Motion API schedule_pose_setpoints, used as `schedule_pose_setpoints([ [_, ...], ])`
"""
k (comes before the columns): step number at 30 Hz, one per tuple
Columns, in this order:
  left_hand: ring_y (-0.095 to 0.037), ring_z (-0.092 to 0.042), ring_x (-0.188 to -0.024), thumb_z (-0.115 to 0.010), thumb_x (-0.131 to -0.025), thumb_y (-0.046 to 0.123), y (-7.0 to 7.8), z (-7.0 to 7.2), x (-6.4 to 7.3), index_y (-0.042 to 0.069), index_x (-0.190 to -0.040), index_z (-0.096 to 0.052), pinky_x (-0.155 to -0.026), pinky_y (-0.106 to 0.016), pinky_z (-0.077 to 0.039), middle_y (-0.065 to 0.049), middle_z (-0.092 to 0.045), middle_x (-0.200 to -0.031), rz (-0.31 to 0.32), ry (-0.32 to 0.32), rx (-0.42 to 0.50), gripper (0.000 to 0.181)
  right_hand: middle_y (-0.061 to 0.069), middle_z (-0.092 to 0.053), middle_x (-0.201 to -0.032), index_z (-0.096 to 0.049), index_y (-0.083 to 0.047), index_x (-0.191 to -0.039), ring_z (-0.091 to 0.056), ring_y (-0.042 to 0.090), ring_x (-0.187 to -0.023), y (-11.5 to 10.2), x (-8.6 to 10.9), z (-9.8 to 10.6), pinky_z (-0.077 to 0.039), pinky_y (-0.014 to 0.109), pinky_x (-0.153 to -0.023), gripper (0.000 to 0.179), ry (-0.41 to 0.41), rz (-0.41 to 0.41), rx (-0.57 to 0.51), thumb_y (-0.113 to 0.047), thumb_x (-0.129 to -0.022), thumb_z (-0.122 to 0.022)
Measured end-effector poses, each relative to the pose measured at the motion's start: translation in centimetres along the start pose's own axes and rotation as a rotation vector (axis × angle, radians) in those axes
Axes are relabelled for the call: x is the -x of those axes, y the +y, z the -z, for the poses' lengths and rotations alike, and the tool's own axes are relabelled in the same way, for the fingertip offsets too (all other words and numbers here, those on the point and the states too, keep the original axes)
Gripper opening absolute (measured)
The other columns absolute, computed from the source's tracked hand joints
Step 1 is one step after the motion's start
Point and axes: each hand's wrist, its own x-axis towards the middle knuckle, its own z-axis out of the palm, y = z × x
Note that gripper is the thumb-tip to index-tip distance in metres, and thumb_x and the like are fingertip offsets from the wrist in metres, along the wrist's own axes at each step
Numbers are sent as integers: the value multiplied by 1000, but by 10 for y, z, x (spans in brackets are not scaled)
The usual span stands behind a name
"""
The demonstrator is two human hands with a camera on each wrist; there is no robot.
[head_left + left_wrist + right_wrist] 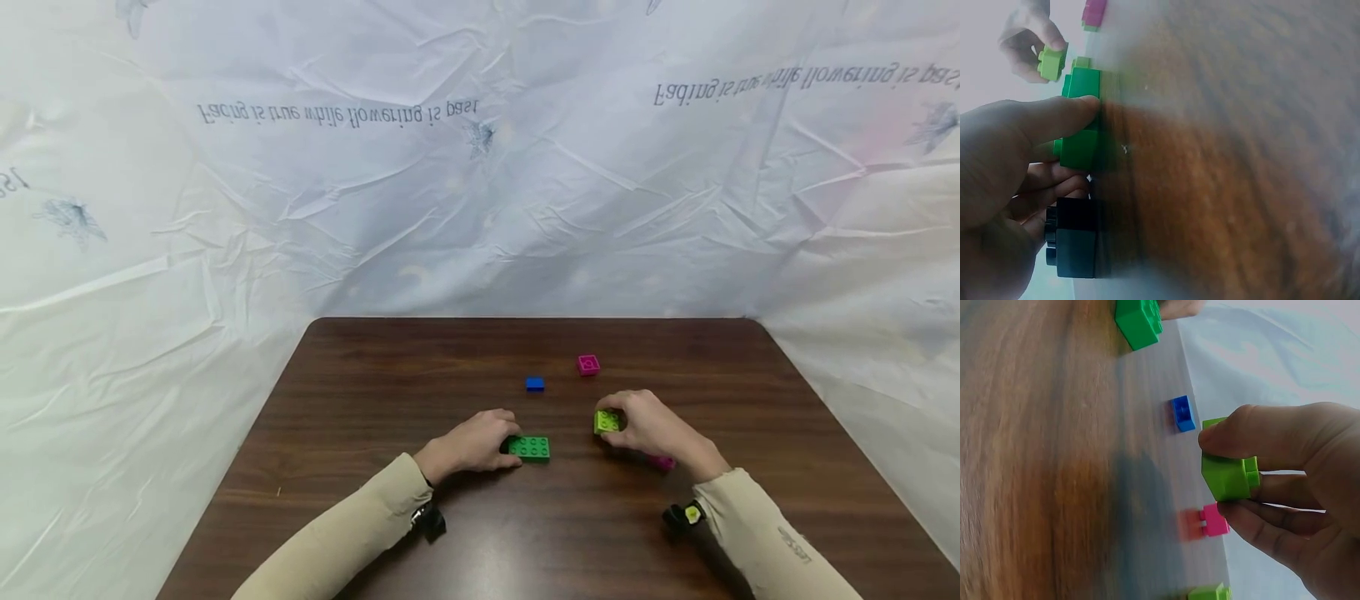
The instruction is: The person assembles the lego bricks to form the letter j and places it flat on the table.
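On the wooden table, my left hand (475, 442) grips the left end of a long green toy building brick (530, 448), its studs facing up. The left wrist view also shows a black brick (1077, 237) by that hand's lower fingers; the hand hides it from the head camera. My right hand (651, 427) pinches a lime green brick (606, 422) between thumb and fingers. In the right wrist view this lime brick (1225, 475) is held off the tabletop. A magenta brick (663, 461) lies partly hidden beneath the right hand.
Farther back lie a small blue brick (535, 384) and a pink brick (588, 365) on its side. Another lime brick (1209, 592) shows at the bottom of the right wrist view. Behind the brown table (390, 358) hangs a wrinkled white printed sheet (480, 183).
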Motion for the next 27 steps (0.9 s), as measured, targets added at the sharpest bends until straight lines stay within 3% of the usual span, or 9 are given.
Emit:
schedule_pose_setpoints([
  [9,-4,-49,-77,-76,-82,41,2,2,-2,12,-104,-71,-73,-22,-47,7,-56,-89,8,-4,20,36,2,-69,-100,-69,-8,-111,-57,10,-79,-9,-4,-1,-50,27,-67,36,-20,7,1,-21,-79,-79],
  [20,-4,-50,-75,-77,-81,42,1,1,-1,14,-100,-71,-72,-22,-47,7,-55,-86,15,-5,20,35,2,-69,-105,-68,-7,-112,-59,8,-84,-19,-13,-9,-49,28,-70,36,14,128,14,-20,-79,-76],
  [27,-5,-51,-76,-78,-81,42,0,0,-1,14,-100,-71,-73,-23,-47,8,-55,-85,25,0,29,34,4,-68,-109,-67,-6,-115,-64,16,-96,-23,-16,-16,-52,34,-76,36,15,175,-21,-21,-83,-73],
])
